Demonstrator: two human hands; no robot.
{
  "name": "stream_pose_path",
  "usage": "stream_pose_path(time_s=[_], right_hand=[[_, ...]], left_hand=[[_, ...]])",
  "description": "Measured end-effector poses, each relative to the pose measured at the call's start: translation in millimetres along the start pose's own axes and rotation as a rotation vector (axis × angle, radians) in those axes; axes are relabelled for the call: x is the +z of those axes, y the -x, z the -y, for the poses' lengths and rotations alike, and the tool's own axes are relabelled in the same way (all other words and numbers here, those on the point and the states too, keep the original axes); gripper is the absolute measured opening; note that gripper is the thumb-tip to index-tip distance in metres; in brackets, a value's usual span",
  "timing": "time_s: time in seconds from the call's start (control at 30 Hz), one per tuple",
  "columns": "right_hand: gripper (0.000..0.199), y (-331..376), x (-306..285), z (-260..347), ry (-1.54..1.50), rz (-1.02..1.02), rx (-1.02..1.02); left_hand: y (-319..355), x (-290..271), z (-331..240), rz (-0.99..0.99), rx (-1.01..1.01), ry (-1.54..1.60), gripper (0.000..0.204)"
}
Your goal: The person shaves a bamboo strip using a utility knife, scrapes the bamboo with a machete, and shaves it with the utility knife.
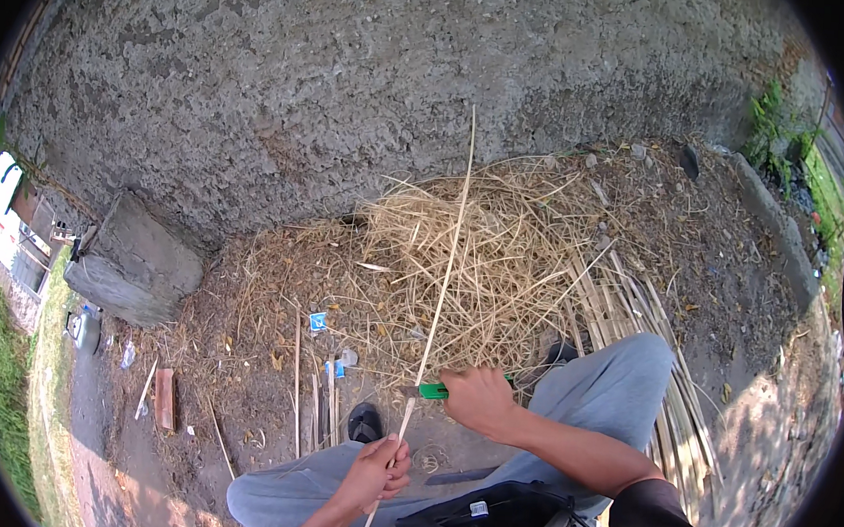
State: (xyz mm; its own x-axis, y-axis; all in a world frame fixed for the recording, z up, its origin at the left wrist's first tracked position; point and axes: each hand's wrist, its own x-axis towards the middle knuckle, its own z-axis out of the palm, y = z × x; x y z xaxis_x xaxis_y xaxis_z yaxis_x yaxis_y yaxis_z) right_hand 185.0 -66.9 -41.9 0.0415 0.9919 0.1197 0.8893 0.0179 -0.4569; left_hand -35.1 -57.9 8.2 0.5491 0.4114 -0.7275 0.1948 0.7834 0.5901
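Note:
My left hand [376, 474] is closed round a long thin bamboo strip [449, 265], whose upper end reaches up past the edge of the wall. The strip's lower end runs down beside my left forearm. My right hand [479, 399] grips a green-handled utility knife [433, 391]. Its blade lies against the strip, a short way above my left hand. Beyond both hands spreads a heap of pale bamboo shavings [471, 257].
Split bamboo slats [684, 405] lie beside my right knee. A rough grey wall [434, 71] rises behind the heap, with a concrete block [142, 261] at the left. A black bag [493, 521] rests on my lap. A reddish-brown piece [165, 399] and small litter lie on the ground.

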Motion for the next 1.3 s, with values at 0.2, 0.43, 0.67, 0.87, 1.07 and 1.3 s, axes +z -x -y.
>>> stream_pose_path(time_s=[0.2, 0.43, 0.67, 0.87, 1.07, 1.3], right_hand=[[0.011, -3.5, 30.1, -19.8, 0.039, -0.05, -0.027], [0.014, -21.8, 28.2, -28.8, 0.083, -0.076, 0.04], [0.013, -50.8, -0.1, -103.1, 0.006, -0.171, 0.457], [0.014, -26.8, -12.0, -48.2, -0.023, -0.095, 0.222], [0.015, -0.5, 10.7, -1.0, -0.026, 0.011, 0.01], [0.016, -29.0, 14.9, -34.5, -0.055, -0.053, 0.237]], left_hand=[[-14.4, 0.4, 10.9, -0.059, 0.042, -0.092, 0.037], [-8.2, -1.3, 12.5, -0.071, 0.013, -0.113, 0.038], [39.8, -1.4, 29.1, -0.001, -0.09, -0.209, 0.038], [55.6, -25.4, 31.2, -0.285, -0.01, -0.185, 0.028], [36.0, -21.0, 30.8, -0.104, 0.023, -0.188, 0.036], [41.3, -15.3, 38.8, -0.105, 0.018, -0.202, 0.037]])
